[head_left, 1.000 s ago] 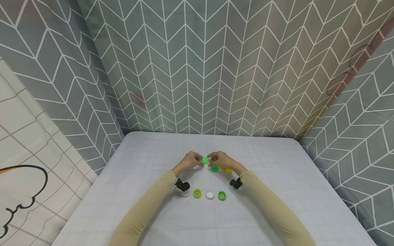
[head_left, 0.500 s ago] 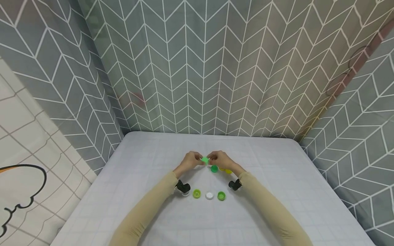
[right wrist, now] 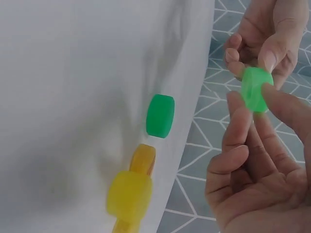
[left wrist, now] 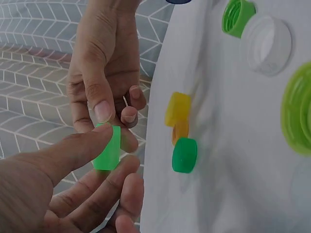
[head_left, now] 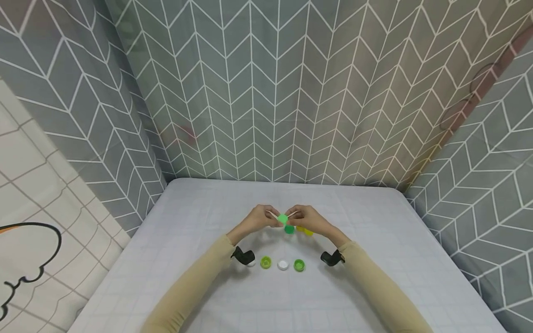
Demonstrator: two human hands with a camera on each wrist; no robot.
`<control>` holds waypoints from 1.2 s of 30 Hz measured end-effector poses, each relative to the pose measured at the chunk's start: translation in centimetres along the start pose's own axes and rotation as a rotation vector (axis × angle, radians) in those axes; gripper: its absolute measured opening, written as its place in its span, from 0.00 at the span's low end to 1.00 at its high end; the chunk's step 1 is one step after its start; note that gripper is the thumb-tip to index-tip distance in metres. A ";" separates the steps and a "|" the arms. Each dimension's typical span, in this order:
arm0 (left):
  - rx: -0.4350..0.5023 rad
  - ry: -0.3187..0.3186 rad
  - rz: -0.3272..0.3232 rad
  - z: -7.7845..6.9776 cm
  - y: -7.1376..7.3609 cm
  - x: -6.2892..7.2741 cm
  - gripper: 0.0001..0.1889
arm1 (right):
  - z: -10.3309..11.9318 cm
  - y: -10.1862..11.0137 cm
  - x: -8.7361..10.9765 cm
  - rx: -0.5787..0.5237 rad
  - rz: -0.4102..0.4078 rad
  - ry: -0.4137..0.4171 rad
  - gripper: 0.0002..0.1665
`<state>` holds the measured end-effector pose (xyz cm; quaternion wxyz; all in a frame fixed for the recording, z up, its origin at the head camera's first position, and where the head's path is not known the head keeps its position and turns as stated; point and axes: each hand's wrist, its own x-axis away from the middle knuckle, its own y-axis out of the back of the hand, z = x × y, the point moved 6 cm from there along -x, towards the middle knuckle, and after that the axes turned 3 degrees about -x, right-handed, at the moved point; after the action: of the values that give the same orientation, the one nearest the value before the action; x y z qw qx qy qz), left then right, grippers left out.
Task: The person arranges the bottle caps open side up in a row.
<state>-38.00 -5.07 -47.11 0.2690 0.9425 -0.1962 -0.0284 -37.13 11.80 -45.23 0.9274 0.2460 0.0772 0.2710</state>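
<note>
Green cap point(left wrist: 107, 147): plastic, prob. matt (tablecloth point(head_left: 374, 277) too).

Left hand point(left wrist: 58, 179) and right hand point(left wrist: 104, 73) pinch light green cap point(left wrist: 107, 148); darker green cap point(left wrist: 184, 155) on table.

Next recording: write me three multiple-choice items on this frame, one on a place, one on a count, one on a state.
1. Where is the light green cap?
A. on the table
B. held up between both hands
C. in the near row

2. How many caps in the near row show plainly in the head view?
A. three
B. one
C. six

3. How does the dark green cap lie?
A. pinched by the right hand
B. stacked on a white cap
C. untouched on the table

Key: 1 B, the left hand and right hand pinch it; 2 A, lime cap, white cap, green cap; 3 C, no finger reaches it.
</note>
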 end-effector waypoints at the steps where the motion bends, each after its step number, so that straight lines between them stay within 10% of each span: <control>1: 0.023 -0.006 0.023 -0.3 -0.2 0.1 0.19 | 0.0 0.1 0.4 -0.015 0.003 -0.005 0.18; 13: 0.105 -0.120 0.104 -3.2 -1.8 0.6 0.21 | 0.0 1.9 3.3 -0.064 -0.052 0.004 0.21; 36: 0.263 -0.053 0.205 -4.7 -4.5 0.0 0.17 | -0.8 4.0 6.5 -0.085 -0.089 -0.035 0.18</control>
<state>-35.65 0.72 -45.45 0.1395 0.9436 -0.3004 0.0004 -33.72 18.64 -43.98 0.9494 0.2074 0.0602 0.2283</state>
